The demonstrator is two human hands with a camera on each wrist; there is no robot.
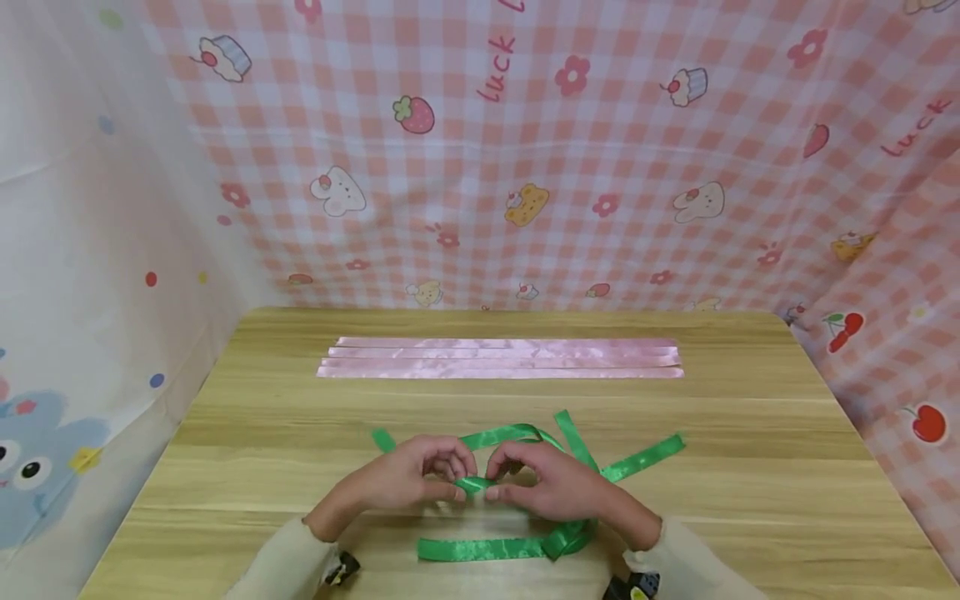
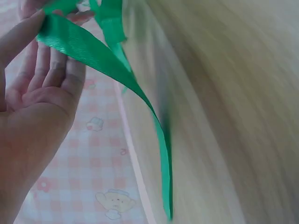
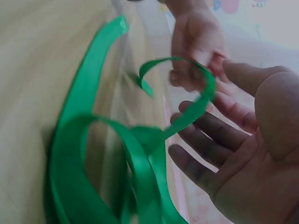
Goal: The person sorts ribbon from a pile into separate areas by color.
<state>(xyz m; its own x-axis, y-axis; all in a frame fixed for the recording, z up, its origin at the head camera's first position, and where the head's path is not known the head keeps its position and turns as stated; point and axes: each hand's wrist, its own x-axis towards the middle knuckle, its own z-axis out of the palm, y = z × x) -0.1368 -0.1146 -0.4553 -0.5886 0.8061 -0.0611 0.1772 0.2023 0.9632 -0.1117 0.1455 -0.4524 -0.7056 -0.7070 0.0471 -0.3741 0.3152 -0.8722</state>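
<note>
Both hands meet low over the table, at the centre of the head view, with a short stretch of green satin ribbon [image 1: 472,484] between them. My left hand [image 1: 405,475] pinches it between thumb and index finger; in the left wrist view, a length of this ribbon [image 2: 93,52] trails down from the pinch. From the other side my right hand [image 1: 558,482] pinches the ribbon with thumb and forefinger, its other fingers loosely bent. A curved ribbon loop [image 3: 189,115] runs up to the fingertips in the right wrist view.
More green ribbon lies looped around the hands, with one flat end [image 1: 480,550] in front and another tail [image 1: 645,458] at the right. Several pink ribbon strips [image 1: 495,358] lie side by side farther back on the wooden table [image 1: 750,400]. A checked cloth [image 1: 480,167] hangs behind.
</note>
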